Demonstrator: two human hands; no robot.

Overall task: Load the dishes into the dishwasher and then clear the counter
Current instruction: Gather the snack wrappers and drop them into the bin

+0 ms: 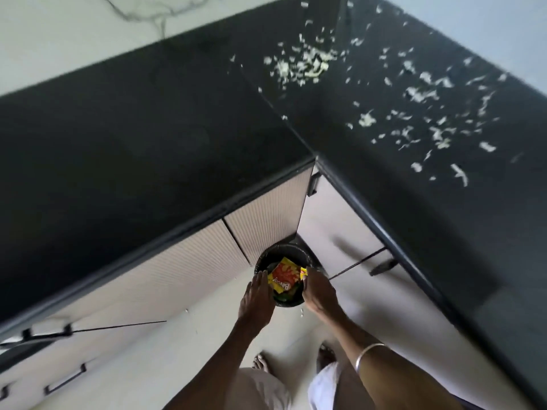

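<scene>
Over bin (268,257) | left hand (257,297) flat, released | right hand (318,294) fingers grasping wrapper (284,279)

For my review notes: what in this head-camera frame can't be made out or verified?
- Bin: its depth is hidden by the yellow wrapper and both hands.
- Right hand: fingertips are hidden behind its back, so its grip on the rim is unclear.
- Left hand: contact with the rim is unclear.
- White scraps on the counter: too blurred to identify.
- Dishwasher: out of view.
</scene>
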